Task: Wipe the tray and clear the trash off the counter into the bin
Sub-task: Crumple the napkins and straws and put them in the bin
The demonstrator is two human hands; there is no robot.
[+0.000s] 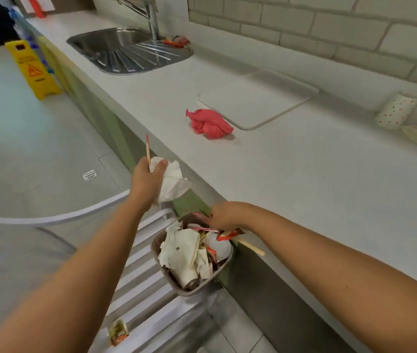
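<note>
Trash fills one brown bin just below the front edge of the table: crumpled paper, a white cup and bits of wrapper are heaped to its rim. The left hand is raised beside the table edge, its fingers clenched round one crumpled white napkin and one thin red-tipped stick that points upward. The right hand hangs palm down over the bin's far side; a red wrapper and a wooden stick lie just under it, and I cannot tell whether its fingers grip them. One white tray lies flat on the table near the tiled wall, with one bunched pink cloth touching its near corner. Two spotted paper cups lie on their sides at the right by the wall. Further along sits one steel sink with one orange wrapper at the base of its tap. One yellow floor sign stands on the floor, and one small packet lies below the left forearm.
</note>
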